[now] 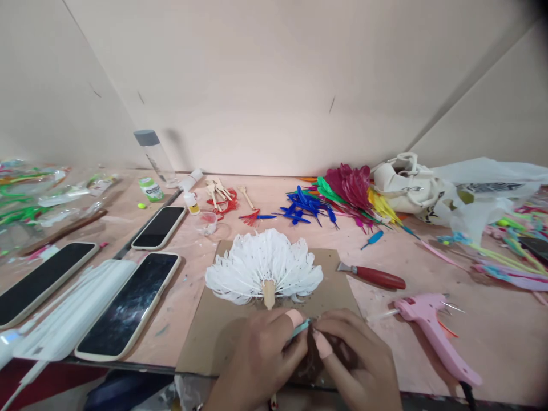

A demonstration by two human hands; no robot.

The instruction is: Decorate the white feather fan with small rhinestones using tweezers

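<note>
My left hand (272,351) is closed, with thumb and forefinger pinching a small light-blue feather (301,327). My right hand (353,354) is closed too, its thumb and forefinger pinched at the feather's far end. Both hands are over a sheet of brown cardboard (201,342) at the table's front edge. Just beyond them, a fan of white feathers (263,257) lies on the cardboard, joined to a wooden handle (269,292). The lower part of that handle is hidden behind my left hand.
A pink glue gun (440,331) and a red-handled knife (379,277) lie to the right. Blue feathers (303,204) and dark red feathers (349,180) are piled behind, near a white bag (405,185). Phones (131,305) and a small glue bottle (191,202) are on the left.
</note>
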